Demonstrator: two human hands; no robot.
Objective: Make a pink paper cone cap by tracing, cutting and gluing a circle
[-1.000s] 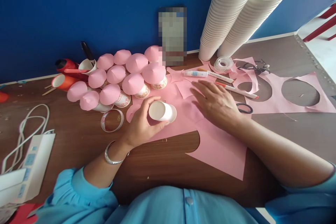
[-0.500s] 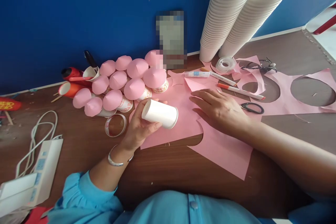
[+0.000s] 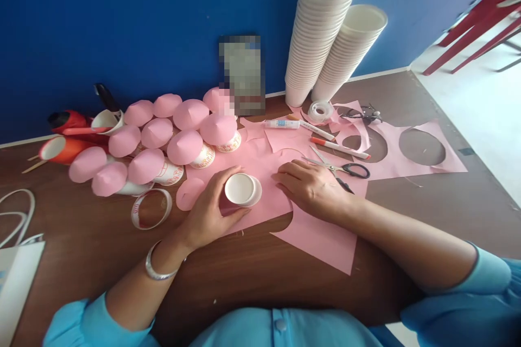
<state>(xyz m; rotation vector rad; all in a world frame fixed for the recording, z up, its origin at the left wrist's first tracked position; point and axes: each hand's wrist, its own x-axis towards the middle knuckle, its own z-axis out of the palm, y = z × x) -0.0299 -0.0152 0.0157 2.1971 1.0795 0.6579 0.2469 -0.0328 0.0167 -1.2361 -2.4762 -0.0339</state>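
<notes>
My left hand is wrapped round a white paper cup, which is tipped so that its round end faces me. Beside that hand lies a small pink paper piece. My right hand rests on the pink paper sheet, its fingers bent and close together; the thumb and whatever lies beneath the fingers are hidden. Just to the right of it are scissors with black handles. Several cups topped with pink paper cones stand at the left, some with red-orange drawings on their sides.
Two tall stacks of white cups stand by the blue wall. A glue tube, an orange-capped marker, a tape roll and a cut-out pink strip lie rightward. A paper ring and a power strip are leftward.
My left hand has turned the cup from lying sideways to end-on toward me. My right hand has shifted off the scissors and its fingers have bent. The view has swung right.
</notes>
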